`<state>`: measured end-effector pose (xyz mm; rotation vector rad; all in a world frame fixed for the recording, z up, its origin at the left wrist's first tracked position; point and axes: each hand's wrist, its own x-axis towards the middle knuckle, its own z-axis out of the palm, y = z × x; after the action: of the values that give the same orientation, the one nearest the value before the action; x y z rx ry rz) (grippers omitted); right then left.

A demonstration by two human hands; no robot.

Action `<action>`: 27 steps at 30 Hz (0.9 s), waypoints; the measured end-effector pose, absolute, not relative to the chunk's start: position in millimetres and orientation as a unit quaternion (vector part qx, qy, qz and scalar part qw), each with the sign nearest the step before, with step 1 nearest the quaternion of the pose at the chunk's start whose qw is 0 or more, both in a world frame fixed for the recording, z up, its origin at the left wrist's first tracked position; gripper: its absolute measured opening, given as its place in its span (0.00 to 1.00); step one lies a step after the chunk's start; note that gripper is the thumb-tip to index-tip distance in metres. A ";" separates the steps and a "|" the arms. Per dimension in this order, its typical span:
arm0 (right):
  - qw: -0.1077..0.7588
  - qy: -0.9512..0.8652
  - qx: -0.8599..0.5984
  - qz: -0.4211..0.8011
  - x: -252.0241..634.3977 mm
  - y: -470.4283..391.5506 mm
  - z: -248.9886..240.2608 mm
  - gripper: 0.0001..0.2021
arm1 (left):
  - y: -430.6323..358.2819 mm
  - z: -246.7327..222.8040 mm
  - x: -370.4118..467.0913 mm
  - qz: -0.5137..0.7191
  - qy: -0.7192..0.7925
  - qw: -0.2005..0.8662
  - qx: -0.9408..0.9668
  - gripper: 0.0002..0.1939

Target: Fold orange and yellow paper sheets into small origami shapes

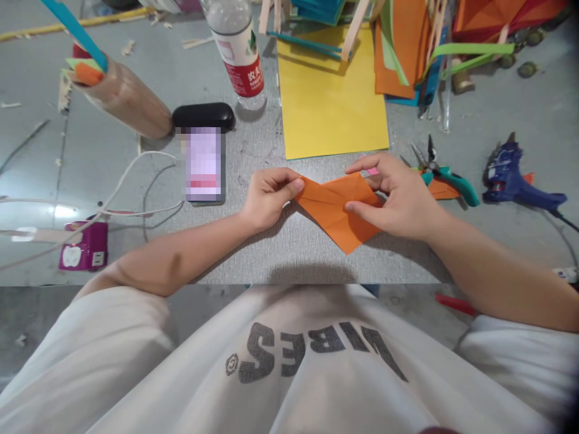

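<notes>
Orange paper (332, 205) spans left to right between both hands, one corner pointing near; the left hand (268, 196) pinches its left corner in a narrow grip; the right hand (402, 199) holds its right end more loosely, forefinger raised; yellow paper (335, 114) lies beyond.

Angled inward at both bare forearms (212, 238). Pinching with left hand (269, 199), thumb opposed to forefinger. Looser at right hand (400, 196), forefinger raised off thumb; grip hard to judge, fingertips partly hidden.
</notes>
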<state>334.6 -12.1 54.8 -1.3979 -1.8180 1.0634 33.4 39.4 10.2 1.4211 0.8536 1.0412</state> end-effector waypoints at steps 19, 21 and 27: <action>0.253 -0.641 -0.514 0.511 349.9 3.8 63.7 0.34 | 38.0 13.0 19.4 0.392 0.332 0.348 0.784 0.32; 0.205 -0.641 -0.526 0.519 349.1 2.9 66.2 0.34 | 35.6 13.8 14.9 0.415 0.246 0.210 0.851 0.29; 0.091 -0.720 -0.530 0.438 341.6 -2.6 69.2 0.34 | -24.6 30.7 25.8 0.188 0.140 -0.007 0.972 0.20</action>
<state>341.6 -2.6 69.2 -1.5753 -2.1404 1.3025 25.8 -24.6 30.7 3.0677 0.4405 0.5918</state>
